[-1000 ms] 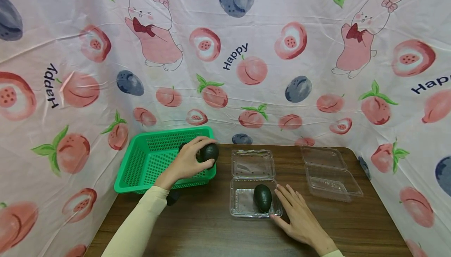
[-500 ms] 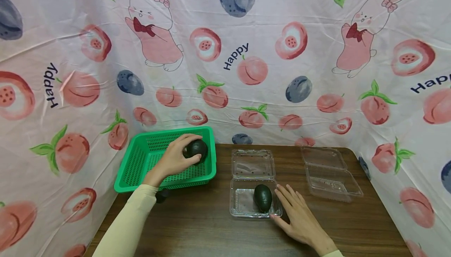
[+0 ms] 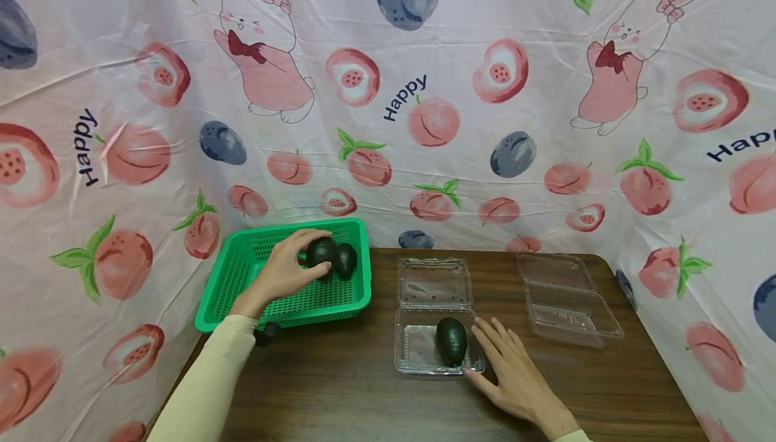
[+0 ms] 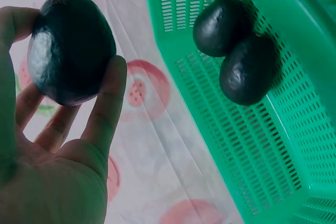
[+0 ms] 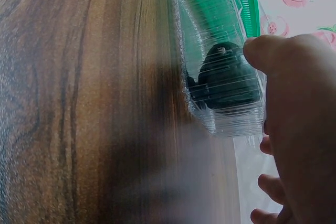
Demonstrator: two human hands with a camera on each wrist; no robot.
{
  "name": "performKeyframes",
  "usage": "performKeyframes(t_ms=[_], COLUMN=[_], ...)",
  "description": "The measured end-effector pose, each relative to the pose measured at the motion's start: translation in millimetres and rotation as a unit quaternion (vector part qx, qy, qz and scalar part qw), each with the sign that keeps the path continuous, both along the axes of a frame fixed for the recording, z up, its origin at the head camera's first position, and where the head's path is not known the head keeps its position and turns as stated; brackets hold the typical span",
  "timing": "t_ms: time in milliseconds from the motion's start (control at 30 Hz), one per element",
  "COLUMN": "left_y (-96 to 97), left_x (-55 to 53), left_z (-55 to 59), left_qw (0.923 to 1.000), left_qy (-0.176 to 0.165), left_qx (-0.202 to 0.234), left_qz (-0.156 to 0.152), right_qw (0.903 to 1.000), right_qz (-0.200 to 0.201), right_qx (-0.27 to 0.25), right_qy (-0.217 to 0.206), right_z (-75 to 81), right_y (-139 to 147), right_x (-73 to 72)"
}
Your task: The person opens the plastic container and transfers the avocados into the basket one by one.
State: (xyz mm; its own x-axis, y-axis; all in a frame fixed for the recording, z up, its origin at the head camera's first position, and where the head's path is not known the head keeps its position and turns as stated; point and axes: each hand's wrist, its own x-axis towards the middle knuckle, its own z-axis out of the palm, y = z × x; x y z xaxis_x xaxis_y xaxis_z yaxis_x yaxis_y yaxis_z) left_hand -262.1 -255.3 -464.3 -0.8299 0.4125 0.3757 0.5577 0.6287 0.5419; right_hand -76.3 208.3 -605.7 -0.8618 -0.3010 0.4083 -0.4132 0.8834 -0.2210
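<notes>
My left hand [image 3: 285, 268] grips a dark avocado [image 4: 71, 48] between thumb and fingers, above the green basket [image 3: 212, 294]. In the left wrist view, two more avocados lie touching each other in the basket; the nearer-to-centre avocado [image 4: 249, 69] is whole and dark. From the head view only one basket avocado [image 3: 346, 261] shows plainly, just right of the held one. A clear plastic clamshell box [image 3: 418, 341] stands with its lid folded back and one avocado [image 3: 451, 341] inside, at its right side. My right hand [image 3: 518, 374] rests along the box's right edge, fingers extended.
A second clear clamshell box [image 3: 566, 307] sits with its lid raised at the right rear of the brown wooden table [image 3: 339, 388]. Fruit-and-rabbit printed cloth [image 3: 461, 159] encloses the table at the back and both sides.
My left hand has moved left with the avocado, from the basket's right rim to over its interior. An avocado in the basket has come into view. My right hand stays put.
</notes>
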Motion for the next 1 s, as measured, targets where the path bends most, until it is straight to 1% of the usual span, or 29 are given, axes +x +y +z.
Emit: performKeyframes(t_ms=[167, 267, 467, 667, 867, 1000], left_y=[-7.6, -12.2, -22.0, -30.5, -38.3, -45.9], left_x=[-5.1, -8.1, -14.2, -18.2, -21.8, -27.3], left_z=[-1.1, -1.5, -1.3, -0.8, 0.9, -0.2], left_qw=[0.9999, 0.9997, 0.999, 0.9981, 0.9973, 0.9967], left_qy=[-0.008, -0.018, -0.043, -0.061, -0.068, -0.073], left_qx=[-0.002, 0.0, 0.001, -0.007, -0.02, -0.024], left_qz=[0.011, 0.014, 0.009, 0.009, 0.017, 0.024], right_qw=[1.0, 1.0, 1.0, 1.0, 0.9999, 1.0], right_qz=[-0.006, -0.006, -0.006, -0.007, -0.007, -0.005], right_qx=[0.001, 0.002, 0.001, 0.002, -0.007, -0.007], right_qy=[-0.007, -0.004, 0.0, -0.002, 0.0, -0.002], right_z=[-0.8, -1.0, -0.3, 0.3, -0.1, 0.4], right_y=[0, 0, 0, 0, 0, -1], right_x=[-0.1, -0.2, 0.1, 0.1, 1.3, 1.4])
